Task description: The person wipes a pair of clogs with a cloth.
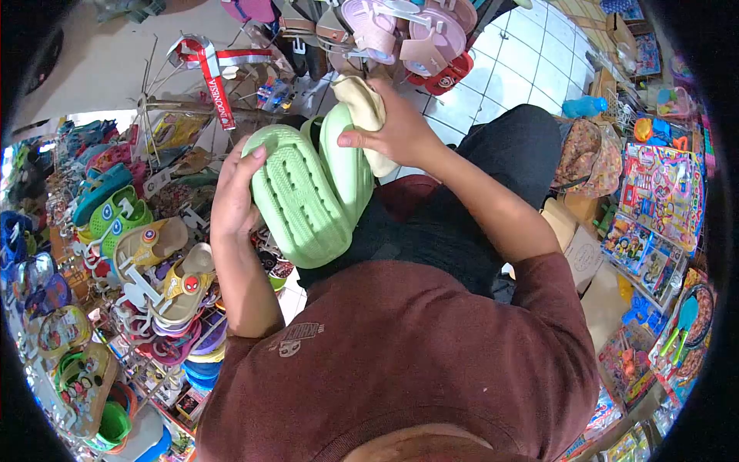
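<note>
A pale green sandal (302,202) is tilted with its ridged, slotted sole toward me. My left hand (235,183) grips it from the left side, thumb on the sole's edge. Pressed up beside it is a second pale green sandal (343,154), seen mostly from its side. A cream cloth (359,102) is bunched in my right hand (400,127), whose thumb lies along the second sandal. The cloth touches that sandal's upper end. Both sandals are held above my lap; the fingers behind them are partly hidden.
Racks of colourful sandals (158,239) stand close on my left. Pink sandals (369,35) hang just ahead, near a red-and-white lanyard (209,73) on a wire stand. Packaged toys (658,189) line the right side. A blue bottle (585,106) lies near the white tiled floor (531,46).
</note>
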A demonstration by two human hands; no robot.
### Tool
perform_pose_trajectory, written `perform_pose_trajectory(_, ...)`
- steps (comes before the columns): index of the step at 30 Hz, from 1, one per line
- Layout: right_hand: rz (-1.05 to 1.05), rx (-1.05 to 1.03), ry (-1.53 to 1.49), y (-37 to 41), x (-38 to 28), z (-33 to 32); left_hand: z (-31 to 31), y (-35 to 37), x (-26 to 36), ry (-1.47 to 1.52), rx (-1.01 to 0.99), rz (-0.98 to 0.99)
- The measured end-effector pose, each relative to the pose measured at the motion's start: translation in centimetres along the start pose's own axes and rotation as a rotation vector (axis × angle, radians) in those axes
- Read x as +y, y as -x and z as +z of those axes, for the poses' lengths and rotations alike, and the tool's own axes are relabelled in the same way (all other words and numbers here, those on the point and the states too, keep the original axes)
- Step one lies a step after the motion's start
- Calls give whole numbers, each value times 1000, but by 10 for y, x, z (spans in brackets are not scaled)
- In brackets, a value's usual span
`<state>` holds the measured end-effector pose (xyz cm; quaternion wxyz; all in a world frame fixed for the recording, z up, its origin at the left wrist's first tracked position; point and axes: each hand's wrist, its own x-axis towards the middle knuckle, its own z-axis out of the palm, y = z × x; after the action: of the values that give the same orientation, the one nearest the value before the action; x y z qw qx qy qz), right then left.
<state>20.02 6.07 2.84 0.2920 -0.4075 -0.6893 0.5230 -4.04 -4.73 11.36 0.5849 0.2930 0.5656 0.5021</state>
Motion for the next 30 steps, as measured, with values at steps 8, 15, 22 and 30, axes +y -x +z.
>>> perform_pose_trajectory(8, -22, -152, -34, -4, -7, -7, -19, -2, 29, -610, -375, 159)
perform_pose_trajectory(15, -121, -2, 58, 5, -18, 13, -13, -12, 40, -771, -297, 96)
perform_pose_trajectory(22, -201, 15, 75, 7, -18, 22, 15, -47, 43, -1158, -372, 276)
perform_pose_trajectory(30, -356, 23, 267, 50, -18, 49, -22, -54, 12, -1108, -420, 398)
